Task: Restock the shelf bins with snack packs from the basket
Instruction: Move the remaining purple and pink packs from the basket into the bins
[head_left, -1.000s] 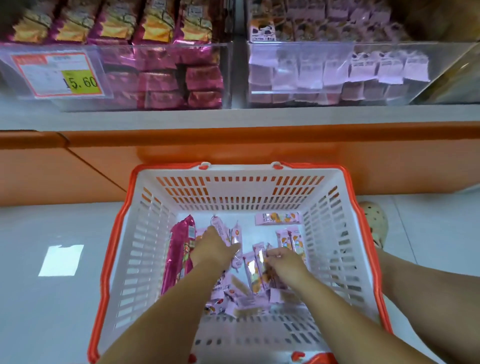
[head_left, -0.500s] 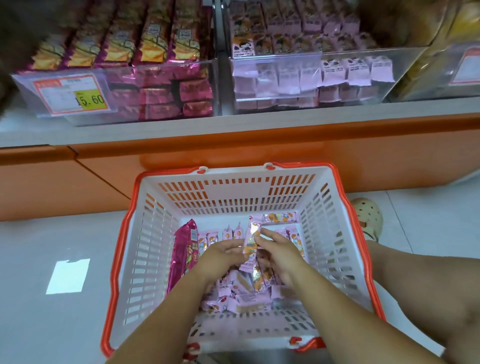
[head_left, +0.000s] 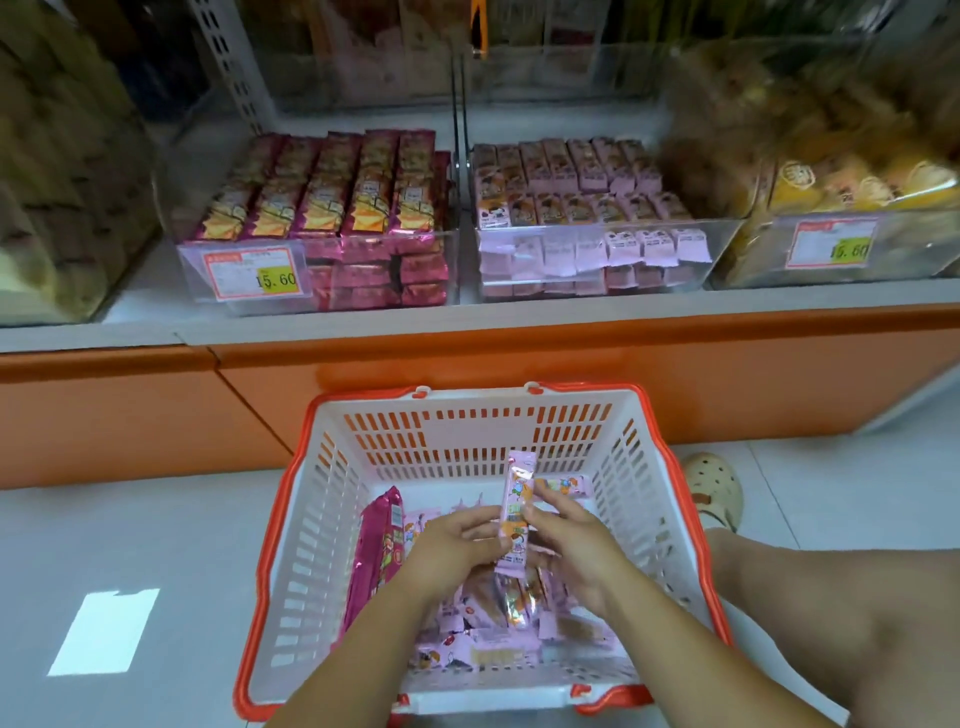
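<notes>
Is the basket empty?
Not empty. Pink snack packs cover the basket floor, and a long magenta pack leans at its left wall.

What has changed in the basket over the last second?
Both hands rose from the loose packs in the basket and came together. The left hand and right hand now pinch one light pink snack pack, held upright above the pile. The basket stayed put, and the dark pink pack still leans at its left wall.
</notes>
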